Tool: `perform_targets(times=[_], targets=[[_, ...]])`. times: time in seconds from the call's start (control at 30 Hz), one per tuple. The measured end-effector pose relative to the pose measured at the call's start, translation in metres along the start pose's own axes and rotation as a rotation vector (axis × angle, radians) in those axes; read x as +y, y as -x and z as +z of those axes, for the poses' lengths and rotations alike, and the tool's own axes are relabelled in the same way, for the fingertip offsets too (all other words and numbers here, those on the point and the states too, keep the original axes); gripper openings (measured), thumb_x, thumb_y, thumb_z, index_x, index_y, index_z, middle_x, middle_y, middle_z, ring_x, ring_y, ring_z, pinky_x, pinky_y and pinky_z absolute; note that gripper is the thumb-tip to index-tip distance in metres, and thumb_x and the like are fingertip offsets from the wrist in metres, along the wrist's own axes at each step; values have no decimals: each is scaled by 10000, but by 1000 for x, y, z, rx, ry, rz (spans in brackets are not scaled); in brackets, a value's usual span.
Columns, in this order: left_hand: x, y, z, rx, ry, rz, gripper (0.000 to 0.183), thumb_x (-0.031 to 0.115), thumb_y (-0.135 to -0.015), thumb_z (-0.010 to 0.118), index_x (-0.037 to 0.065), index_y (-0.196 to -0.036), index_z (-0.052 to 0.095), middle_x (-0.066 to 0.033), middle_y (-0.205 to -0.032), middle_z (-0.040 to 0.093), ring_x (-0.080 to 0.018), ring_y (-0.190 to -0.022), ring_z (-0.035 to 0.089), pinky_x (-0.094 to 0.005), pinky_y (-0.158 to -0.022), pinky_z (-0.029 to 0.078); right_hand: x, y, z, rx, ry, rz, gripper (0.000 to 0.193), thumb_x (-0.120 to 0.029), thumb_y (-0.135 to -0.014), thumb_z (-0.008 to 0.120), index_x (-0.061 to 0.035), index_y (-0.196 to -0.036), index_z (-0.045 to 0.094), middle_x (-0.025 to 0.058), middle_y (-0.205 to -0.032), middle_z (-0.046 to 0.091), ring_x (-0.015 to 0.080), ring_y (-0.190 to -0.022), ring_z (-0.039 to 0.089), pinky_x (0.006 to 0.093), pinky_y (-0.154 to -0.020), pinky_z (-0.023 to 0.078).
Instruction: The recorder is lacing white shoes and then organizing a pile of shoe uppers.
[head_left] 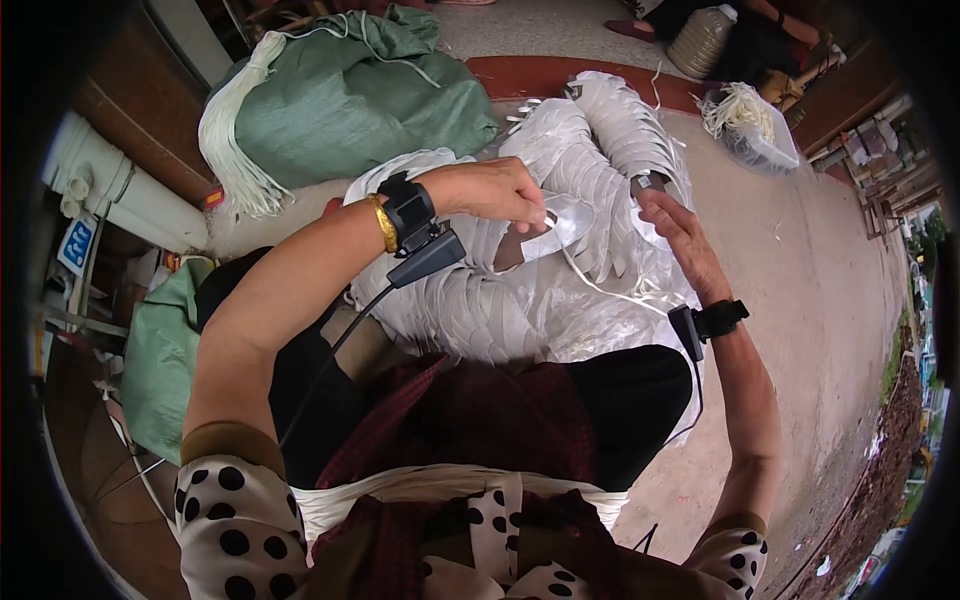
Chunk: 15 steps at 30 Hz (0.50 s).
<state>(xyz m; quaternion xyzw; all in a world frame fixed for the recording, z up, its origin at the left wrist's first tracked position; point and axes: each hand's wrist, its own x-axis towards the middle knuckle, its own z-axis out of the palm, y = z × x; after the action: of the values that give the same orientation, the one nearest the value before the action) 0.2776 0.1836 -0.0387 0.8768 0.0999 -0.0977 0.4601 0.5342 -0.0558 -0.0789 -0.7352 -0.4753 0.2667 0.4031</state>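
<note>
My left hand is closed in a pinch on a thin white lace. Right under its fingertips lies a white shoe upper with a brown-grey inner side. From that upper a length of white lace trails toward my right wrist. My right hand is over the near end of a long row of nested white uppers; its fingers look apart and slightly bent, and I make out nothing gripped in them. More nested white uppers lie close to my lap.
A green woven sack lies far left, with a bundle of white laces draped over it. Clear plastic sheeting is under the uppers. A plastic tub of laces stands far right. White pipes line the left; another person's foot shows beyond.
</note>
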Motion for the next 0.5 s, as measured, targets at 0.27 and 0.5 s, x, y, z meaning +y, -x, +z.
perform_targets(times=[0.27, 0.5], targets=[[-26, 7, 2, 146, 171, -222, 273, 273, -886, 673, 19, -942, 756, -55, -826, 712, -129, -779, 653, -288, -719, 539, -98, -41, 155, -233, -247, 159, 558, -476, -1027, 481, 30, -1202, 634, 118, -992, 674, 171, -857, 620, 307, -801, 507], [-100, 0, 45, 100, 457, -511, 395, 357, -888, 661, -25, -978, 707, -168, -966, 710, -258, -845, 704, -355, -732, 587, -40, -53, 151, -148, -622, 274, 326, -307, -1012, 564, -16, -948, 698, -33, -667, 505, 44, -562, 405, 210, -479, 308]])
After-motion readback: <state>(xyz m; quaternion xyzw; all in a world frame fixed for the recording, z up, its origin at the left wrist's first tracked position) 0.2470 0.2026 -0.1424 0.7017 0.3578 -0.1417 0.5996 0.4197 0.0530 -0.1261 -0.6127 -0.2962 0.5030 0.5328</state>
